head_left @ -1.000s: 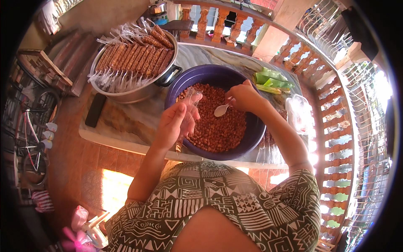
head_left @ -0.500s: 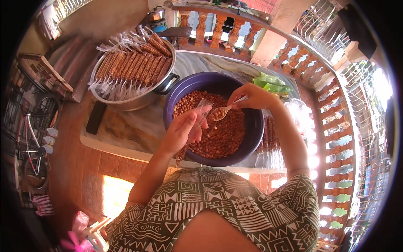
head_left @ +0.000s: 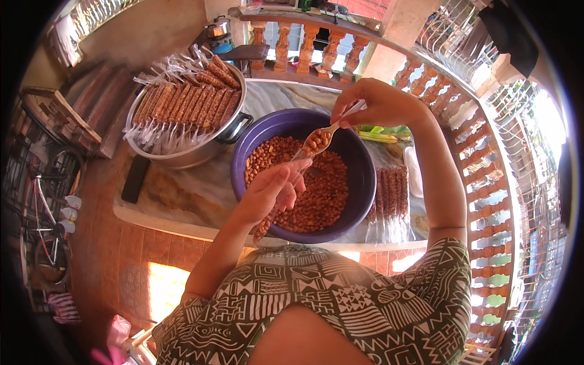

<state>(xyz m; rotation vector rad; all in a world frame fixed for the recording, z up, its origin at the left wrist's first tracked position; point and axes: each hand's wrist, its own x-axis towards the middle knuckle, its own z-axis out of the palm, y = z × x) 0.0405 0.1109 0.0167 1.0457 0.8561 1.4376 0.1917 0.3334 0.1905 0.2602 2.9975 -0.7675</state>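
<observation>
Nearest, low in the head view, a patterned black-and-white garment (head_left: pixel 316 304) fills the frame bottom, both forearms rising from it. Left hand (head_left: pixel 272 191) sits over the near rim of the purple basin (head_left: pixel 364 182), fingers curled around a narrow clear plastic bag (head_left: pixel 267 216) already partly packed with peanuts; bag hangs down from the grip toward the basin's near edge, its mouth up among the fingers. Basin rests on a pale marbled tabletop (head_left: pixel 182 194) and holds a deep layer of reddish-brown roasted peanuts (head_left: pixel 322 194).

Right hand (head_left: pixel 377 103) raised above the basin's far side, fingers pinched on the handle of a pale plastic spoon (head_left: pixel 319 140). Spoon slants down and left, bowl loaded with peanuts, its tip just above the left hand's fingertips. Hands apart, joined only by spoon and bag.

Right of the basin, a row of filled peanut sticks (head_left: pixel 389 194) lies flat on the table, touching the basin's side. Green-and-yellow plastic wrapping (head_left: pixel 383 132) just beyond, under the right wrist.

Far left, a metal pot (head_left: pixel 201 152) with a black handle, heaped with finished peanut sticks (head_left: pixel 182 100) laid side by side. Beyond it a balustrade (head_left: pixel 316 48). A bicycle (head_left: pixel 42 225) stands on the tiled floor at the left edge.
</observation>
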